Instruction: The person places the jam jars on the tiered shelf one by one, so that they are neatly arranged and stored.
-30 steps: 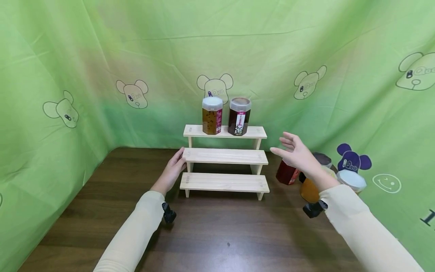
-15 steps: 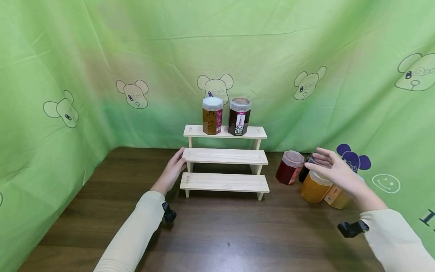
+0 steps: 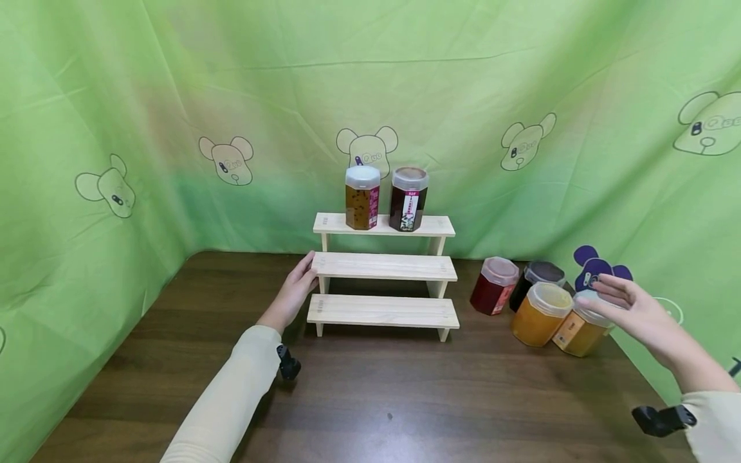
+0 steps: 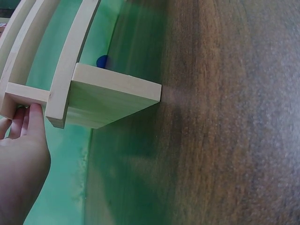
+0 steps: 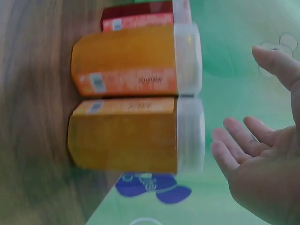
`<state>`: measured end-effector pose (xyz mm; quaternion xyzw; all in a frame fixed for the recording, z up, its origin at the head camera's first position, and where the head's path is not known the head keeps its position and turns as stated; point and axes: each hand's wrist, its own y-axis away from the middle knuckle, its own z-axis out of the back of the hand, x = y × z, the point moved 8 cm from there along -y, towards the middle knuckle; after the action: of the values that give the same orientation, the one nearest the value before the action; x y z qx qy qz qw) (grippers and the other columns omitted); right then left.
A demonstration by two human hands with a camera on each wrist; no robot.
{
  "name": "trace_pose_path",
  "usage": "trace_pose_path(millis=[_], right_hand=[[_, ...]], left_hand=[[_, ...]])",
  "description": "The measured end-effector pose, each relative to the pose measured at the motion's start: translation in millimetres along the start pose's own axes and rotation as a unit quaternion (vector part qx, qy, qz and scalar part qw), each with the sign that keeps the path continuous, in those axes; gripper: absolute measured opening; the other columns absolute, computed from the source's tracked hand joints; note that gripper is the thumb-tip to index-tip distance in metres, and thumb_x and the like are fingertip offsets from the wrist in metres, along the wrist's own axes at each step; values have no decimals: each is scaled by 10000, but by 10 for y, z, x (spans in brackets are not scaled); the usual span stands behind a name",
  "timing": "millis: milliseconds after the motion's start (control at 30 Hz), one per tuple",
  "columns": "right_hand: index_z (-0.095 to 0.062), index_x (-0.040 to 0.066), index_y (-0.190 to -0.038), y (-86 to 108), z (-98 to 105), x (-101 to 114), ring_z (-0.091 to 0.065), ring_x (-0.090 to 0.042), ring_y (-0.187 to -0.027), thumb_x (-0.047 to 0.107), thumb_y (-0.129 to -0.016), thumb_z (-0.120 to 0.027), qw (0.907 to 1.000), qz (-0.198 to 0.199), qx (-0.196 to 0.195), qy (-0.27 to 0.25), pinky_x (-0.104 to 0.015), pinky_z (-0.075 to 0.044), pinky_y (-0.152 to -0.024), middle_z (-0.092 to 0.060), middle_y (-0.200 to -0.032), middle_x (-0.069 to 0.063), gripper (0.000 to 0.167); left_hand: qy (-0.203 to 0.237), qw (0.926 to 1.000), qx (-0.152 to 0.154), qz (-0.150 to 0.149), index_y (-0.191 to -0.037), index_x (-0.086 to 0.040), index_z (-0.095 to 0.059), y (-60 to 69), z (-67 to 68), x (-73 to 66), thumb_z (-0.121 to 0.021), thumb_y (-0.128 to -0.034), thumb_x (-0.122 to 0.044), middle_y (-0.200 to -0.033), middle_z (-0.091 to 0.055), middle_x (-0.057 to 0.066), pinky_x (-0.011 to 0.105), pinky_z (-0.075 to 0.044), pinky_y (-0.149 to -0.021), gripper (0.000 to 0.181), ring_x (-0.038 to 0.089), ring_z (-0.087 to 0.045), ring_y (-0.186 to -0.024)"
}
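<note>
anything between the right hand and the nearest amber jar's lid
Nothing: in the right wrist view, a bare gap separates the right hand from the lid of that amber jar, green cloth behind.

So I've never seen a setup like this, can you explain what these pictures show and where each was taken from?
There's no machine here: a person works with two bare hands. The wide picture comes from a camera on the head, looking forward and down. The two others come from cameras on the wrists, so they look turned sideways. A wooden rack with three steps stands on a brown table. Its top step holds a speckled jar and a dark jar. Right of it stand a red jar, a black-looking jar, an orange jar and a honey-coloured jar. The left hand touches the rack's left side; whether it grips is hard to tell. The right hand, open near the honey-coloured jar, holds nothing.
</note>
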<state>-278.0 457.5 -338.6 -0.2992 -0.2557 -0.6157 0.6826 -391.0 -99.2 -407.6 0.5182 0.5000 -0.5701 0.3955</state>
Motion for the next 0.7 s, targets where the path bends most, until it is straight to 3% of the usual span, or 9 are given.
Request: trace_pose_path(millis=[200, 267, 367, 433, 500, 700], right_hand=[[-52, -40, -1583, 85, 100, -179, -366, 191, -1120, 272, -1051, -555, 9998, -113, -107, 120, 7, -344, -849, -206, -1567, -323, 796], [-56, -29, -1588, 107, 127, -218, -364, 234, -1064, 277, -1049, -558, 9997, -151, -127, 160, 2, -355, -823, -275, -1595, -185, 797], [-65, -33, -1587, 127, 155, -265, -362, 249, -1029, 267, -1049, -559, 9996, -144, -160, 179, 1, -357, -819, -283, -1591, -170, 790], [-58, -43, -1583, 138, 160, -299, -359, 228, -1070, 256, -1054, -547, 9997, -137, -139, 141, 5, -345, -840, -255, -1593, -217, 781], [-48, -77, -1568, 144, 159, -335, -351, 194, -1117, 243, -1060, -531, 9998, -117, -104, 105, 13, -320, -872, -173, -1541, -389, 770], [-30, -135, -1533, 143, 131, -482, -327, 223, -1104, 249, -1069, -511, 9997, -228, -14, -19, 20, -266, -906, -137, -1485, -461, 771]], left_hand=[[21, 10000, -33, 9, -1606, -42, -148, 7, 0, 7, -338, -1104, -96, -1639, -168, 167, 424, -277, -1189, 540, 261, -208, -1490], [26, 10000, -33, -9, -1606, -38, -146, 6, 1, 4, -332, -1103, -90, -1638, -166, 171, 427, -275, -1190, 539, 265, -206, -1490], [42, 10000, -50, -1, -1605, -39, -150, 5, 3, 6, -334, -1103, -93, -1638, -169, 168, 422, -274, -1191, 538, 262, -207, -1490], [34, 10000, -52, 9, -1606, -40, -151, 3, 3, 9, -335, -1103, -95, -1638, -168, 166, 419, -273, -1191, 538, 260, -207, -1490], [35, 10000, -55, 27, -1606, -43, -154, 1, 3, 13, -339, -1103, -100, -1638, -172, 163, 415, -275, -1191, 539, 257, -210, -1489], [9, 10000, -37, 6, -1606, -39, -147, -1, 1, 1, -336, -1102, -96, -1640, -163, 169, 428, -277, -1189, 541, 265, -200, -1493]])
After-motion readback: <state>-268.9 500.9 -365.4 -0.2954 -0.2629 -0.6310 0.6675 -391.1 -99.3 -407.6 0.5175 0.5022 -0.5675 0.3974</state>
